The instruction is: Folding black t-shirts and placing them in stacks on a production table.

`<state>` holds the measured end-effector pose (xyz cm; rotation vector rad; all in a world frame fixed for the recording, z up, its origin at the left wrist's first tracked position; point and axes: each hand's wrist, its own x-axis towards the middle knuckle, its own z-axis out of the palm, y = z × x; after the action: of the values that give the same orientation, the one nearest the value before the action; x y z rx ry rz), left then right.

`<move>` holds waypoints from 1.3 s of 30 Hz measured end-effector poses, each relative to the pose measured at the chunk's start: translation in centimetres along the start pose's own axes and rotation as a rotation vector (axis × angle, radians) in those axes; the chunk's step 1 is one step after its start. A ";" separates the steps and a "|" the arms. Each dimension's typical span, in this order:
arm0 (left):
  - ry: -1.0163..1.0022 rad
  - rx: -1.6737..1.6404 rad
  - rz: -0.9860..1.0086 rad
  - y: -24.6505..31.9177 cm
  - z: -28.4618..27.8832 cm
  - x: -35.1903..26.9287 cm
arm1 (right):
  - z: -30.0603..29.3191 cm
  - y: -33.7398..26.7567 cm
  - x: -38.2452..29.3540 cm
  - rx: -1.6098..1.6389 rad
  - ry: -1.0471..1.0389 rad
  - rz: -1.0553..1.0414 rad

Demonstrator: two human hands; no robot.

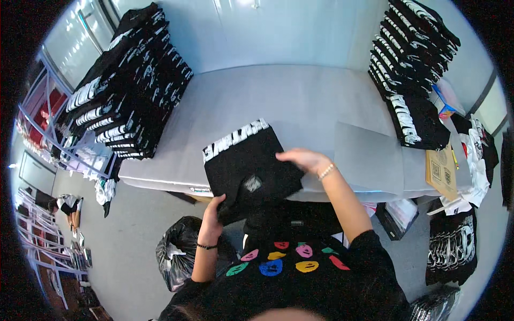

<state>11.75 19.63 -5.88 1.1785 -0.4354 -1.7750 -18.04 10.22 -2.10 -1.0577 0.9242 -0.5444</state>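
In front of me, above the near part of the grey table, is a folded black garment (241, 164) tilted at an angle. A band of white lettering runs along its far edge, and a small pale print shows on its near part. My left hand (213, 218) grips its near left corner, thumb on top and the other fingers mostly hidden beneath. At the right side, my right hand (307, 160) holds the edge, slightly blurred, with its far fingertips lying over the cloth.
A tall stack of folded black garments (136, 80) rises at the table's left, another stack (409, 52) at the right. A grey sheet (367, 160) lies on the tabletop (281, 88), near a brown cardboard piece (441, 168). A black plastic bag (180, 248) rests on the floor.
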 end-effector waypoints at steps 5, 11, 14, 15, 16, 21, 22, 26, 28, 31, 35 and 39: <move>-0.080 -0.040 0.001 0.1 -1.9 -1.6 | 3.8 2.1 -3.9 0.657 -0.005 0.022; -0.150 -0.111 0.007 -0.4 -2.0 -1.1 | 5.7 1.8 -7.6 0.569 0.118 0.027; -0.541 0.136 -0.082 -1.6 -1.1 -0.6 | 3.1 -0.3 -11.9 0.558 0.187 -0.088; -0.530 0.370 -0.021 -2.3 -0.8 -0.6 | 1.7 -1.0 -13.8 0.501 0.309 -0.226; -0.515 0.591 0.045 -3.3 -0.5 -0.4 | 0.4 -1.6 -15.6 0.418 0.455 -0.336; -0.454 1.914 0.776 -8.4 0.6 0.9 | -8.5 -3.9 -23.0 -0.165 1.234 -0.903; -0.486 1.630 0.549 -8.8 0.4 1.1 | -11.7 -4.8 -24.3 -0.105 1.301 -0.949; -0.621 1.819 0.695 -8.6 -1.1 1.3 | -24.8 -2.9 -27.1 0.516 1.140 -1.104; -0.671 1.861 0.711 -8.6 -1.6 1.0 | -30.4 1.2 -26.5 0.427 1.131 -1.152; -0.635 1.854 0.717 -8.8 -1.7 0.5 | -35.9 7.9 -26.5 -0.940 1.548 -0.270; -0.611 1.636 0.716 -9.5 -2.1 -0.1 | -41.4 8.9 -27.3 -0.513 1.412 -0.617; -0.578 1.523 0.758 -9.7 -3.6 -0.1 | -41.1 7.4 -26.3 -0.236 1.403 -0.619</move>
<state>10.00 25.33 -14.40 1.0454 -2.4640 -0.8545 -67.10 13.09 -6.59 -1.1054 1.8938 -1.8532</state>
